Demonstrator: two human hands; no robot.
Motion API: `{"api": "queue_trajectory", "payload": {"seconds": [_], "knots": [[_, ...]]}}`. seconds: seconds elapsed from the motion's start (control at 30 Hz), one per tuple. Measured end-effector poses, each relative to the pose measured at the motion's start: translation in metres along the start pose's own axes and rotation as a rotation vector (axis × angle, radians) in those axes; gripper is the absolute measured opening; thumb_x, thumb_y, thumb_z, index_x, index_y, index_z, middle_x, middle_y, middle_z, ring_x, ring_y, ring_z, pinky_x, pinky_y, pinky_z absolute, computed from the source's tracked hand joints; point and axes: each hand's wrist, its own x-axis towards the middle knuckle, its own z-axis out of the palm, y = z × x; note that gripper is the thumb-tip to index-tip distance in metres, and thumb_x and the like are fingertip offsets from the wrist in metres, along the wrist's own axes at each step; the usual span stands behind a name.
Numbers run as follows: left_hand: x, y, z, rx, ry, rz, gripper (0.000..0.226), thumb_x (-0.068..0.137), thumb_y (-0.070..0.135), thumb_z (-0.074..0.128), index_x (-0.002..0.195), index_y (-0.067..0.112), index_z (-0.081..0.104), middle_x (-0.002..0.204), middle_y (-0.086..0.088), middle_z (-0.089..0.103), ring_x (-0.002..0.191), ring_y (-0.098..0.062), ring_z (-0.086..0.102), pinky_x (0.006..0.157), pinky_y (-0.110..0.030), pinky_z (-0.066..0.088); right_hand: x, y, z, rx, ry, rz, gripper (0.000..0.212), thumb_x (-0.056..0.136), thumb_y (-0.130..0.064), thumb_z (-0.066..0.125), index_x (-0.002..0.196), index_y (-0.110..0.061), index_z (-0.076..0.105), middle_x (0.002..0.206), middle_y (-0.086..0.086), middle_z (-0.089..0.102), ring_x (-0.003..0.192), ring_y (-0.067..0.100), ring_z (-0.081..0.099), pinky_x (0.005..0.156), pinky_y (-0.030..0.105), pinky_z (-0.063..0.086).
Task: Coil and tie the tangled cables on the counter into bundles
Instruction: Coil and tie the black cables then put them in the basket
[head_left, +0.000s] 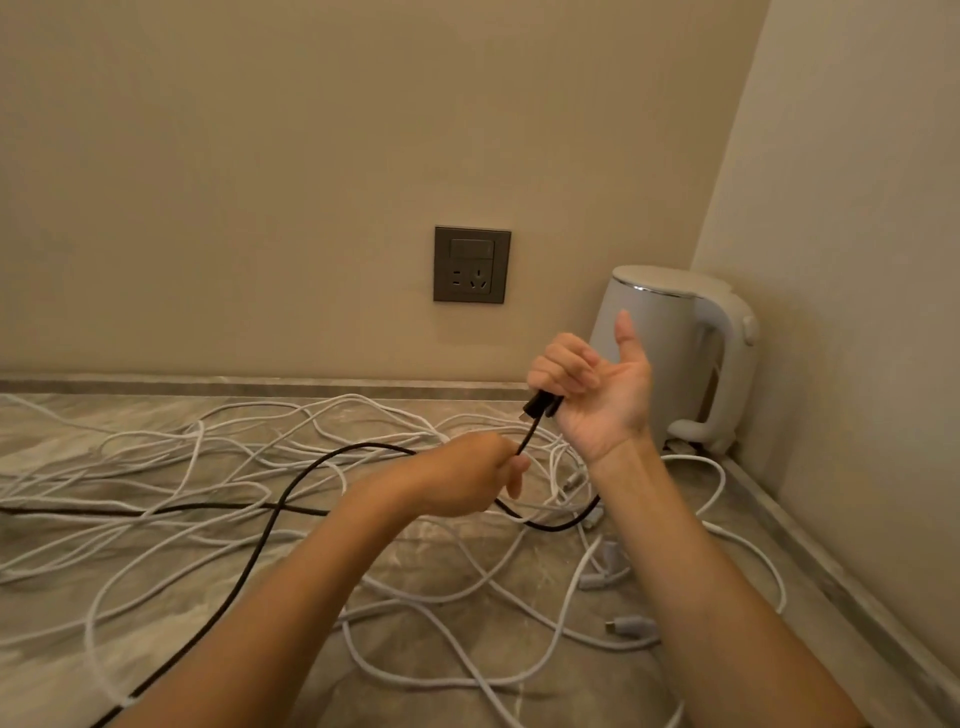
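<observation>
Rising above the counter (810, 587), the right hand (597, 389) is held up with its palm turned back toward the camera, thumb (626, 332) pointing straight up and free, while the four fingers (561, 364) curl down into the palm and grip the dark connector ends (540, 405) of the black cable (270, 525). Just below and a little to the left, the left hand (467, 475) shows its back to the camera, forearm stretched forward from the lower left; its fingers are bunched together and pinch the same cable a short way under the connectors, so a short taut length runs between the two hands. From the left hand the black cable drops in a loop behind the right wrist, and another run arcs left over the counter and trails off toward the near left edge; a further dark stretch lies flat across to the left border. Beneath both arms the white cables (208, 457) sprawl in a loose tangle over most of the marbled surface, uncoiled, with pale plugs (631, 623) lying near the right forearm. A white kettle (670, 364) stands in the back right corner, behind the raised hand, and a grey wall socket (471, 265) sits on the wall above.
</observation>
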Motion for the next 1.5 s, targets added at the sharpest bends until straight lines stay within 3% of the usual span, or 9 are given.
{"api": "queue_trajectory", "payload": {"seconds": [0.2, 0.4, 0.53, 0.63, 0.77, 1.0, 1.17, 1.37, 1.5], "knots": [[-0.006, 0.004, -0.007, 0.056, -0.041, 0.055, 0.022, 0.096, 0.018, 0.046, 0.102, 0.006, 0.063, 0.066, 0.012, 0.045, 0.054, 0.0, 0.043, 0.05, -0.007, 0.034, 0.001, 0.011, 0.001, -0.433, 0.141, -0.03, 0.065, 0.092, -0.06, 0.023, 0.048, -0.014, 0.038, 0.041, -0.001, 0.029, 0.04, 0.012, 0.023, 0.043, 0.024, 0.026], [-0.013, -0.005, -0.029, 0.101, 0.121, 0.095, 0.021, 0.092, 0.021, 0.055, 0.083, 0.01, 0.071, 0.053, 0.013, 0.047, 0.044, 0.008, 0.045, 0.048, -0.009, 0.033, 0.004, 0.02, 0.001, -0.907, 0.193, 0.093, 0.072, 0.092, -0.066, 0.01, 0.056, -0.01, 0.039, 0.044, 0.002, 0.035, 0.043, 0.014, 0.026, 0.049, 0.028, 0.023], [-0.018, -0.01, -0.039, 0.088, 0.215, 0.089, 0.018, 0.088, 0.023, 0.06, 0.083, 0.011, 0.073, 0.064, 0.002, 0.061, 0.049, -0.001, 0.046, 0.05, -0.014, 0.034, 0.005, 0.022, -0.001, -1.077, 0.218, 0.165, 0.08, 0.089, -0.069, 0.005, 0.058, -0.007, 0.045, 0.047, 0.004, 0.043, 0.04, 0.013, 0.032, 0.044, 0.022, 0.03], [-0.023, -0.013, -0.047, 0.021, 0.255, 0.071, 0.013, 0.087, 0.02, 0.062, 0.085, 0.015, 0.072, 0.078, -0.002, 0.068, 0.07, -0.015, 0.059, 0.069, -0.031, 0.049, 0.005, 0.024, -0.002, -1.216, 0.247, 0.231, 0.086, 0.087, -0.072, 0.003, 0.054, -0.005, 0.045, 0.05, 0.008, 0.041, 0.039, 0.012, 0.034, 0.042, 0.02, 0.034], [-0.025, -0.015, -0.05, 0.002, 0.438, 0.102, 0.012, 0.081, 0.024, 0.069, 0.076, 0.014, 0.071, 0.069, 0.001, 0.066, 0.063, -0.012, 0.057, 0.067, -0.035, 0.049, 0.006, 0.026, 0.0, -1.309, 0.214, 0.283, 0.09, 0.083, -0.075, -0.001, 0.048, -0.005, 0.043, 0.055, 0.012, 0.039, 0.043, 0.016, 0.036, 0.046, 0.022, 0.035], [-0.021, -0.012, -0.044, 0.097, 0.677, 0.192, 0.018, 0.083, 0.03, 0.066, 0.082, 0.013, 0.071, 0.075, -0.003, 0.069, 0.069, -0.021, 0.059, 0.066, -0.039, 0.048, 0.009, 0.021, -0.003, -1.331, 0.26, 0.279, 0.086, 0.085, -0.075, 0.002, 0.052, -0.008, 0.046, 0.046, 0.002, 0.044, 0.04, 0.011, 0.038, 0.05, 0.024, 0.036], [-0.02, -0.014, -0.044, 0.11, 0.794, 0.205, 0.02, 0.082, 0.03, 0.066, 0.082, 0.011, 0.071, 0.076, -0.002, 0.068, 0.069, -0.018, 0.057, 0.063, -0.033, 0.043, 0.004, 0.018, 0.001, -1.165, 0.093, 0.47, 0.084, 0.08, -0.08, 0.0, 0.045, -0.012, 0.036, 0.042, 0.001, 0.03, 0.04, 0.014, 0.023, 0.044, 0.025, 0.025], [-0.017, -0.025, -0.04, 0.053, 0.82, 0.249, 0.017, 0.09, 0.012, 0.057, 0.079, 0.003, 0.068, 0.055, 0.015, 0.044, 0.053, -0.001, 0.041, 0.054, -0.012, 0.032, 0.004, 0.026, 0.003, -0.63, -0.171, 0.652, 0.082, 0.082, -0.078, 0.004, 0.041, -0.016, 0.039, 0.033, -0.005, 0.035, 0.03, 0.006, 0.024, 0.035, 0.016, 0.03], [-0.012, -0.035, -0.034, -0.035, 0.764, 0.169, 0.024, 0.095, 0.015, 0.048, 0.074, 0.009, 0.058, 0.052, 0.012, 0.041, 0.05, -0.007, 0.039, 0.053, -0.023, 0.028, 0.009, 0.033, 0.001, -0.208, -0.353, 0.701, 0.073, 0.082, -0.077, 0.017, 0.052, -0.014, 0.038, 0.043, 0.005, 0.054, 0.038, 0.013, 0.031, 0.043, 0.021, 0.037]]}}
